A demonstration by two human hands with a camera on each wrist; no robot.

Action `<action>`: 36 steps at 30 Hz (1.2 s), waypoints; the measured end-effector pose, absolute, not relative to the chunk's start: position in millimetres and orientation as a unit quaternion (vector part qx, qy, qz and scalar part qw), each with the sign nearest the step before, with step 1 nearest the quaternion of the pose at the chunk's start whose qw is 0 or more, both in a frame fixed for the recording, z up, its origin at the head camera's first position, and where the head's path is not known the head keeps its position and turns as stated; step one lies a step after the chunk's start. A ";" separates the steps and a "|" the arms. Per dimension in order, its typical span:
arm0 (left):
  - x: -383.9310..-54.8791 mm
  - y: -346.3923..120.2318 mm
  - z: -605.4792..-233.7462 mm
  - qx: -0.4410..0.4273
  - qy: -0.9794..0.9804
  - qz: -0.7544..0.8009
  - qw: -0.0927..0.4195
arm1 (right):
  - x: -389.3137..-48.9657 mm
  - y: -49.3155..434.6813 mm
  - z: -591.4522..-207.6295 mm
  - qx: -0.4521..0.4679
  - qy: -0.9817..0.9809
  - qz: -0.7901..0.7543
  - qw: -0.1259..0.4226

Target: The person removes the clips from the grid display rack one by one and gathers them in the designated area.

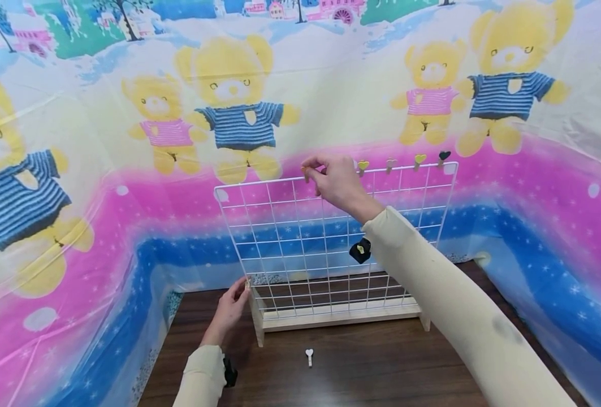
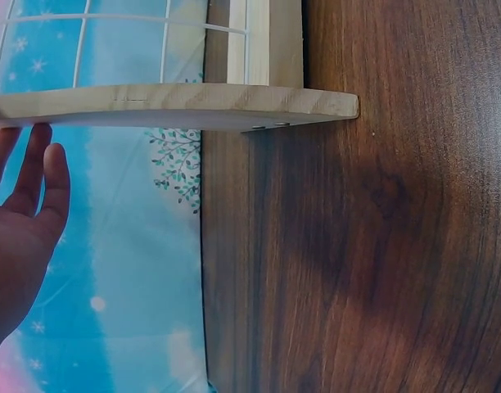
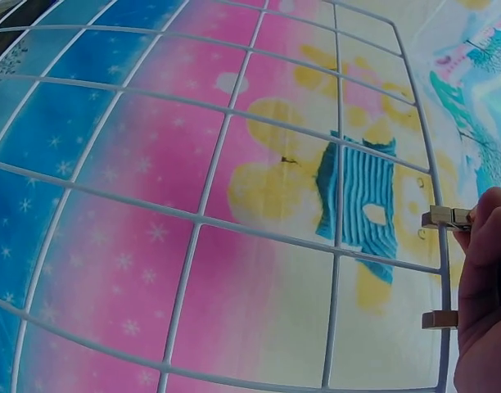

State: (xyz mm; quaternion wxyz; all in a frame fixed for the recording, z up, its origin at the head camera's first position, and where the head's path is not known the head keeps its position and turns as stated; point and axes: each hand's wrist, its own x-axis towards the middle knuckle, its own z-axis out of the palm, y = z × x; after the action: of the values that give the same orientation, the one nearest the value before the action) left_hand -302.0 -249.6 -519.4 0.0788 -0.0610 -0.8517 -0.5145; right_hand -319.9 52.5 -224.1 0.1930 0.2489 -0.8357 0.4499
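Note:
My right hand (image 1: 338,180) is at the top rail of a white wire grid (image 1: 295,243). Its thumb and fingers pinch a small wooden clothespin (image 3: 439,217) whose jaws straddle the rail; a bit of orange (image 1: 303,169) shows at the fingertips. A second wooden clothespin (image 3: 439,319) sits on the same rail beside the hand. Low on the left, my left hand (image 1: 229,310) has its fingertips at the wooden side piece (image 2: 177,100) of the stand, fingers loosely extended. One clothespin with a white heart (image 1: 309,357) lies on the table in front of the stand.
Heart clothespins line the rail's right half, among them a yellow one (image 1: 363,165), a pale pink one (image 1: 391,164), another yellow one (image 1: 419,160) and a black one (image 1: 444,156). A bear-print cloth (image 1: 331,102) hangs behind the dark wooden table (image 1: 361,367).

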 end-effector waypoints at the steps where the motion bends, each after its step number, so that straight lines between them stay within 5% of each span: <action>1: -302.0 -249.2 -519.8 -0.062 -0.852 -0.515 0.078 | -319.7 52.7 -223.9 0.248 -0.834 0.452 0.196; 9: -301.5 -245.9 -521.4 -0.066 -0.852 -0.514 0.075 | -310.9 56.4 -218.3 0.253 -0.811 0.486 0.203; 19: -302.9 -248.4 -521.7 -0.063 -0.853 -0.512 0.079 | -294.0 60.9 -224.6 0.264 -0.819 0.487 0.150; 36: -301.3 -249.5 -518.5 -0.065 -0.853 -0.511 0.081 | -271.7 73.7 -289.3 0.302 -0.813 0.488 0.091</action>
State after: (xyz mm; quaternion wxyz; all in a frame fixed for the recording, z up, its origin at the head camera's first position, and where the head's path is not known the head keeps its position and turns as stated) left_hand -301.3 -249.5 -518.5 0.0815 -0.0647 -0.8533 -0.5109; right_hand -271.7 73.7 -289.3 0.0908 0.3025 -0.8135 0.4884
